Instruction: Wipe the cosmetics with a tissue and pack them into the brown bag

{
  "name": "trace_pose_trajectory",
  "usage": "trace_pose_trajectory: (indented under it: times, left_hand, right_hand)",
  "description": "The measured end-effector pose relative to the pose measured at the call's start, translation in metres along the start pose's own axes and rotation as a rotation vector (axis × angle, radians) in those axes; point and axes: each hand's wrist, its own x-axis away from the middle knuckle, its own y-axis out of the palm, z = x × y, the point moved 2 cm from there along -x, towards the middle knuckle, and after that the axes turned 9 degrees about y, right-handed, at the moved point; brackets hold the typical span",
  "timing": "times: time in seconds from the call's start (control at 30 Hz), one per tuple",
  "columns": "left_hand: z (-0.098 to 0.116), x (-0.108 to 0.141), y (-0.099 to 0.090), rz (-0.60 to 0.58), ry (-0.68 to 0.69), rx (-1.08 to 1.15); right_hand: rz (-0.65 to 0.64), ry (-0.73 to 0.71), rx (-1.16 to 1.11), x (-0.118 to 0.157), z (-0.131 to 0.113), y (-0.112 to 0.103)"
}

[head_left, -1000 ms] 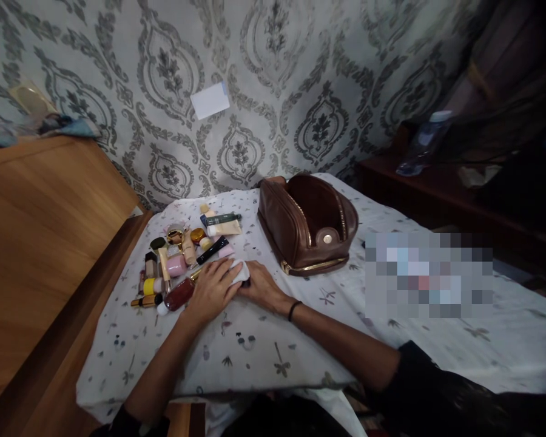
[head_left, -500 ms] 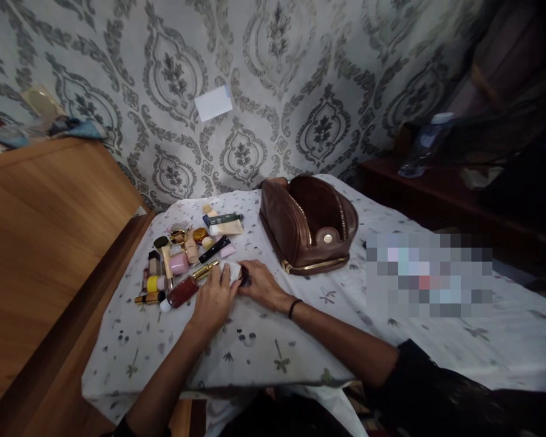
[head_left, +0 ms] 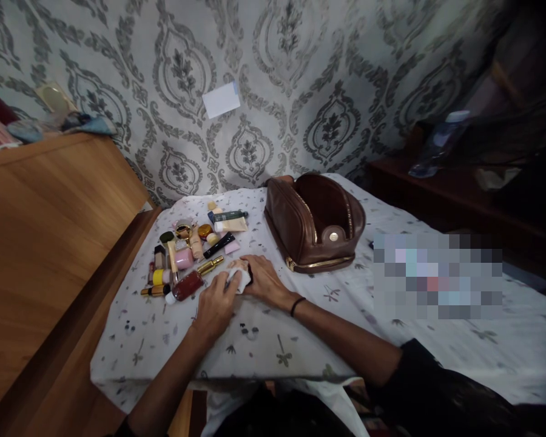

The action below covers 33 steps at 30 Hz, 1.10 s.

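My left hand has its fingers closed on a crumpled white wipe with a pinkish-tan patch near its top. The wipe presses against a small dark object, mostly covered, so its kind is unclear. My right hand, a thin black band at the wrist, grips that object from the right. Just left of my hands lie a gold tube and a bottle of dark red liquid with a white cap. Behind my right hand stands a brown leather cosmetic bag, unzipped at the top.
Several cosmetics lie grouped at left, among them a pink jar, a black tube and a cream tube. A patterned white cloth covers the table. A wooden cabinet borders the left; a plastic bottle stands far right.
The view has shifted slightly, moving the scene rightward. My left fingers have shifted on the wipe, and its crumpled, pinkish-tan upper part now shows between my hands.
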Motion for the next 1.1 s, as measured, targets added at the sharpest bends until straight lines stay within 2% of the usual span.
trace_pose_trajectory:
  times: [0.2, 0.4, 0.63, 0.83, 1.1]
  left_hand:
    - [-0.005, -0.003, 0.001, 0.065, -0.144, 0.105]
    - [-0.014, -0.004, 0.010, 0.071, -0.277, 0.297]
    - [-0.022, -0.004, 0.012, 0.060, -0.335, 0.500]
    - [-0.023, -0.003, 0.011, 0.082, -0.343, 0.514]
    - [-0.022, 0.001, 0.014, 0.099, -0.332, 0.371]
  right_hand:
    - [-0.061, -0.026, 0.084, 0.000, -0.002, -0.004]
    - [-0.087, -0.100, 0.031, -0.001, 0.005, -0.008]
    - [-0.126, -0.109, -0.001, 0.000, 0.009, -0.012]
    - [-0.124, -0.120, 0.005, 0.000, 0.007, -0.011]
    - [-0.100, -0.166, 0.036, 0.000, 0.007, -0.008]
